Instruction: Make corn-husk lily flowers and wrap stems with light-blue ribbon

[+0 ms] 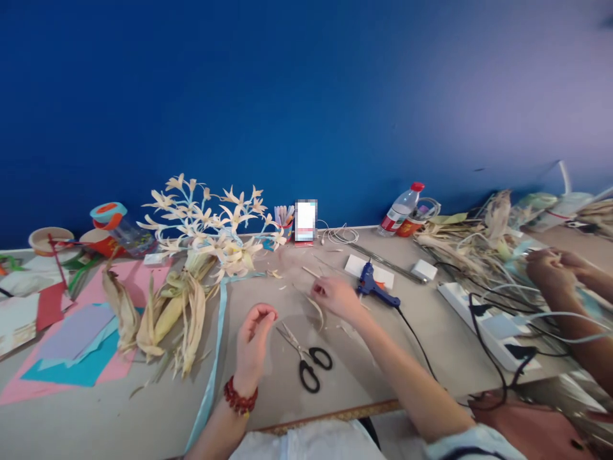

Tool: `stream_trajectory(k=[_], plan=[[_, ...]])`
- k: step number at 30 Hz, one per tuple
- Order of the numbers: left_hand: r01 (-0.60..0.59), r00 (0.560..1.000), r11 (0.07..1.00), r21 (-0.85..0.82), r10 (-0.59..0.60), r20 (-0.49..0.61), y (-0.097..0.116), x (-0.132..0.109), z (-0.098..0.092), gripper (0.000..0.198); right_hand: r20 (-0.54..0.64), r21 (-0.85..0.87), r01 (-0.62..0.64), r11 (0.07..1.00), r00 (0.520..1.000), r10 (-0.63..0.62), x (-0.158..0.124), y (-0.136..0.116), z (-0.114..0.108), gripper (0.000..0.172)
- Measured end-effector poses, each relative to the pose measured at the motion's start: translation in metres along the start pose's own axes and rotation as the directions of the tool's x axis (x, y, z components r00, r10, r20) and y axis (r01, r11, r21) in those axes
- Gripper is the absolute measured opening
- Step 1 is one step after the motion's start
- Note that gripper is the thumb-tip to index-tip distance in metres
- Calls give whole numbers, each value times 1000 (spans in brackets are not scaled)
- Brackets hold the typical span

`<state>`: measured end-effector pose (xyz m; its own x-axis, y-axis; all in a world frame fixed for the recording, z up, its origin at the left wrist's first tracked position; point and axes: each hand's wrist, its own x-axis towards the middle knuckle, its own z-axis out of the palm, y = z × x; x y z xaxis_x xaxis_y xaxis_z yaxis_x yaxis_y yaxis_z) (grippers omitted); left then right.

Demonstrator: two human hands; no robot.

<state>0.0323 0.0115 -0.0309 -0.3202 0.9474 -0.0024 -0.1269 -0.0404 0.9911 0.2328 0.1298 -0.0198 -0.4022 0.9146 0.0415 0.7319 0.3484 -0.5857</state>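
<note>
My left hand (253, 338), with a red bead bracelet (240, 396) at its wrist, is closed with thumb and fingertips together. Whatever it may pinch is too small to make out. My right hand (334, 297) is closed in a pinch, and a thin pale strip (310, 272) sticks out at its fingertips. Between and below the hands lie black-handled scissors (306, 358), blades half apart. A curved dry husk piece (316, 310) rests just under the right hand. Right of that hand, a blue glue gun (376, 287) lies by a white block (357, 265).
White husk flowers (225, 223) stand behind dried corn husks (165, 319) and coloured paper (71, 364) at left. A light blue ribbon (218, 345) runs to the front edge. A bottle (401, 211), power strip (488, 329), cords and another person's hands (550, 271) are at right.
</note>
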Motion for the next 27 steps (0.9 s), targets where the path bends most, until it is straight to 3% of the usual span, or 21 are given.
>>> stream_trajectory(k=[3, 6, 10, 14, 16, 18, 21, 24, 27], plan=[[-16, 998, 999, 35, 15, 54, 5, -3, 3, 14, 6, 16, -102, 995, 995, 102, -29, 6, 3, 11], [-74, 983, 990, 124, 51, 178, 12, -6, 7, 15, 8, 110, -181, 977, 983, 181, -38, 8, 9, 12], [-154, 930, 953, 261, 51, 364, 19, -12, 14, 16, 46, 319, -183, 930, 983, 177, -42, 1, 11, 25], [-122, 930, 950, 288, 8, 368, 23, -20, 21, 16, -12, 674, -114, 730, 986, 165, -59, -17, 13, 31], [-146, 945, 941, 305, 42, 323, 26, -23, 24, 15, -80, 733, -44, 679, 985, 151, -70, -29, 14, 28], [-183, 947, 929, 323, 77, 312, 30, -25, 26, 14, -186, 618, 52, 784, 979, 81, -80, -39, 15, 21], [-187, 940, 930, 316, 76, 333, 31, -25, 27, 16, -297, 316, 220, 923, 947, -123, -89, -53, 16, 11], [-156, 941, 938, 311, 46, 334, 27, -24, 27, 22, -270, 164, 326, 931, 923, -275, -92, -60, 16, 10], [-86, 940, 969, 231, 3, 340, 20, -21, 25, 29, -261, 216, 372, 903, 913, -314, -92, -62, 13, 7]])
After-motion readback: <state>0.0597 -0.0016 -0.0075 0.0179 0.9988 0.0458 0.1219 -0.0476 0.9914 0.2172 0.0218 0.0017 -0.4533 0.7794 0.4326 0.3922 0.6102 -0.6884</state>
